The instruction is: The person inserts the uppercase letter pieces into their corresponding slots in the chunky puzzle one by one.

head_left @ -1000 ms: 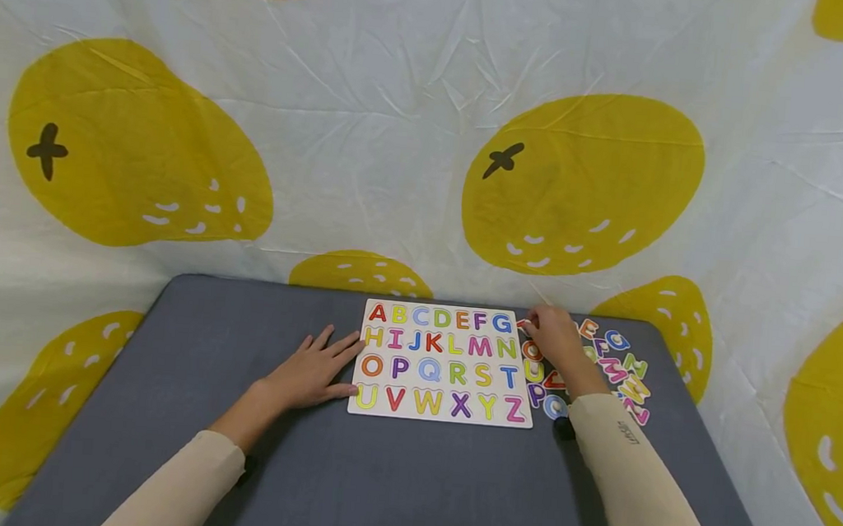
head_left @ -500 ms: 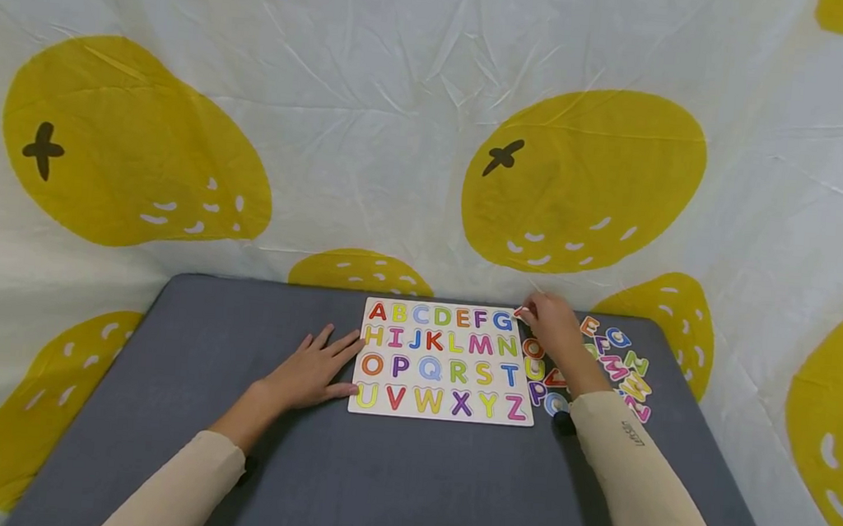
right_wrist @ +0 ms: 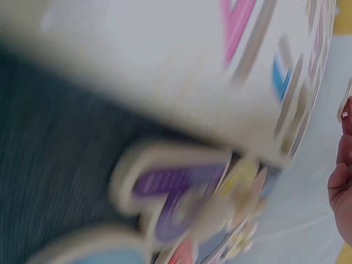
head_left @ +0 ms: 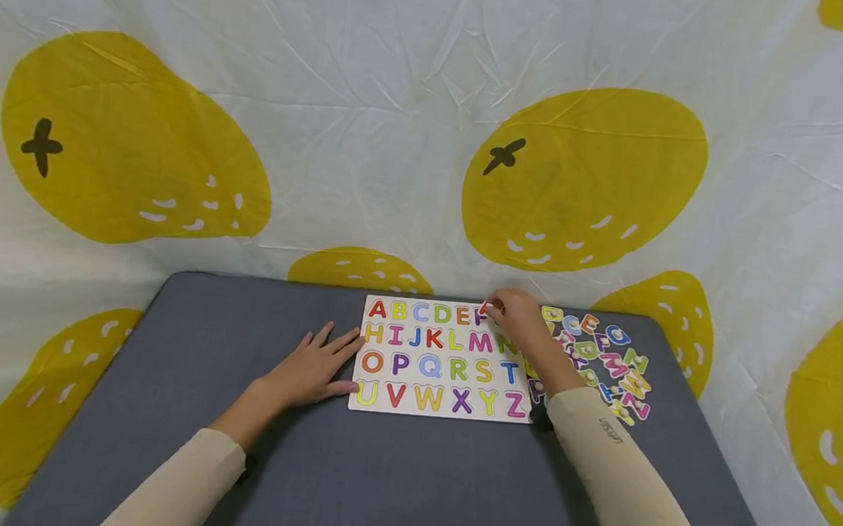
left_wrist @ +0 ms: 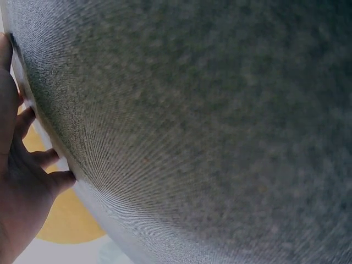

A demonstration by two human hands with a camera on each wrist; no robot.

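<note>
A white alphabet puzzle board (head_left: 414, 367) with coloured letters in four rows lies at the table's far side. My left hand (head_left: 316, 370) rests flat with spread fingers at its left edge; in the left wrist view the fingertips (left_wrist: 65, 179) touch down along the table. My right hand (head_left: 517, 313) pinches a small red letter piece (head_left: 486, 308) over the top row, near the F. Fingers hide most of that piece, and the hand covers the G. In the right wrist view, the right hand (right_wrist: 344, 190) shows at the right edge.
Several loose letter pieces (head_left: 614, 365) lie heaped right of the board, partly behind the right forearm. A blurred purple P piece (right_wrist: 181, 179) lies beside the board's edge in the right wrist view. A lemon-patterned cloth (head_left: 399, 170) hangs behind the grey table (head_left: 404, 485).
My right hand has moved left from the loose pieces to above the board's top row, carrying the red letter piece. More of the loose pieces now show. My left hand stays put.
</note>
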